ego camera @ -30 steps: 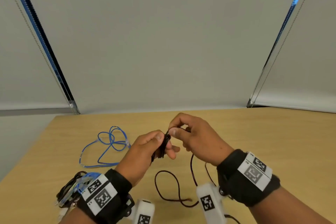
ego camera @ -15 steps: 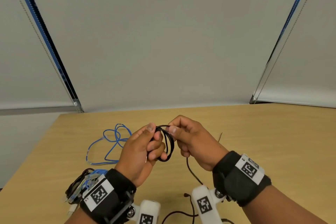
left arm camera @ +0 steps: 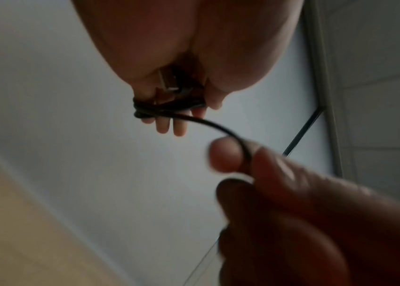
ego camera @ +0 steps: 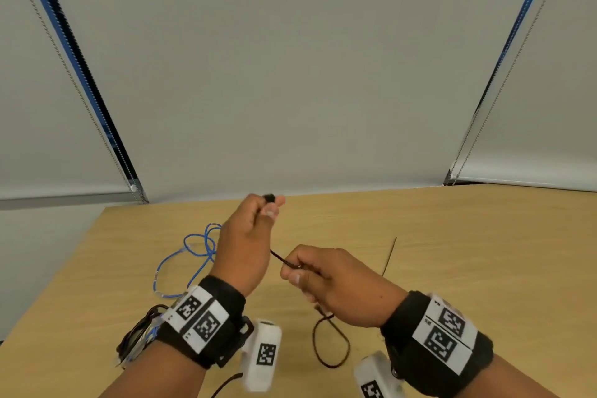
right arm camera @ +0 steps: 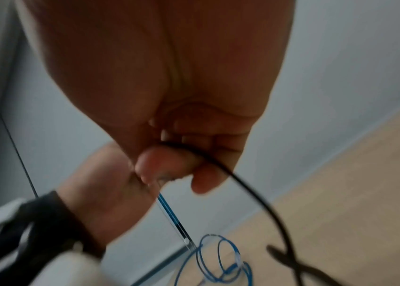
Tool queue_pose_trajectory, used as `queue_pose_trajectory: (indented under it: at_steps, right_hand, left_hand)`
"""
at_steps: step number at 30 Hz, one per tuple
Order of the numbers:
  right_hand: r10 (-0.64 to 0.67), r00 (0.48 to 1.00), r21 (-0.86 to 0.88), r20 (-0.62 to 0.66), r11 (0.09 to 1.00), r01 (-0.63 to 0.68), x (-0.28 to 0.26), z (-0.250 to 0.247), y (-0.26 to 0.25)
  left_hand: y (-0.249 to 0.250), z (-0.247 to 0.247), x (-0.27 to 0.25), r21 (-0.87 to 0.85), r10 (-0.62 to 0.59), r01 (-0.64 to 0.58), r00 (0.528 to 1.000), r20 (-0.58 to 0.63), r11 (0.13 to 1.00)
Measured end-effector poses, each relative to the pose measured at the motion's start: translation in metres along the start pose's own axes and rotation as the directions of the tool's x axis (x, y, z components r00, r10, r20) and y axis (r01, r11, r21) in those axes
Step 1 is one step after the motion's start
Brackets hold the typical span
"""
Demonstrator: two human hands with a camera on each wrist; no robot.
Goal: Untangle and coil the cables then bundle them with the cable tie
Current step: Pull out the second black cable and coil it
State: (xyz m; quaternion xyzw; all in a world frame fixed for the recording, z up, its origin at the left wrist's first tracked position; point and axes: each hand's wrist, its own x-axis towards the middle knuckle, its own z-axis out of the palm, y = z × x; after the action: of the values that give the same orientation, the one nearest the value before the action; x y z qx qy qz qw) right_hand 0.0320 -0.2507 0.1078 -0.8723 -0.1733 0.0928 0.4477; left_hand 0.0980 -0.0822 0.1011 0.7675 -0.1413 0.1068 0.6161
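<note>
My left hand [ego camera: 248, 236] is raised above the table and grips a small coil of black cable [left arm camera: 167, 108], whose top shows between its fingertips [ego camera: 268, 197]. A strand of the same black cable [ego camera: 281, 260] runs down to my right hand [ego camera: 326, 281], which pinches it between thumb and forefinger [right arm camera: 169, 164]. Below the right hand the loose cable end [ego camera: 329, 346] hangs in a loop over the table. A thin dark cable tie [ego camera: 389, 257] lies on the table behind the right hand.
A loose blue cable [ego camera: 193, 252] lies on the wooden table [ego camera: 484, 252] left of my hands. A bundle of black and blue cables [ego camera: 139, 339] sits at the near left, partly hidden by my left wrist. Grey blinds hang behind the table.
My left hand has risen and moved away from me with the coil. My right hand has dropped and slid back along the cable, drawing a strand taut between the hands.
</note>
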Motion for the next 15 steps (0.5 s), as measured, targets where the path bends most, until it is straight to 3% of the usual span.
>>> queue_pose_trajectory:
  at_steps: [2,4,7,11,15]
  right_hand:
    - [-0.083,0.989,-0.128,-0.125,0.990,0.067,0.003,-0.016,-0.006]
    - [-0.122,0.968,-0.124,-0.217,0.988,0.096,0.006,-0.035,-0.006]
    - [-0.132,0.960,-0.048,-0.245,0.991,0.124,0.011,-0.043,-0.001]
    - [-0.027,0.972,0.208,-0.235,0.975,0.077,0.013,-0.031,0.009]
    - [-0.031,0.959,0.281,-0.280,0.953,0.113,0.019,-0.016,0.011]
  left_hand:
    - [-0.007,0.005,-0.010,0.120,-0.004,-0.010,0.993,0.117,0.993]
    - [-0.004,0.011,-0.022,0.115,-0.059,0.031,0.966,0.250,0.993]
    - [0.005,0.016,-0.036,-0.238,-0.212,0.301,0.918,0.336,0.924]
    - [0.017,0.022,-0.037,-0.446,-0.259,0.394,0.907,0.333,0.804]
    - [0.021,0.024,-0.035,-0.497,-0.304,0.408,0.911,0.279,0.766]
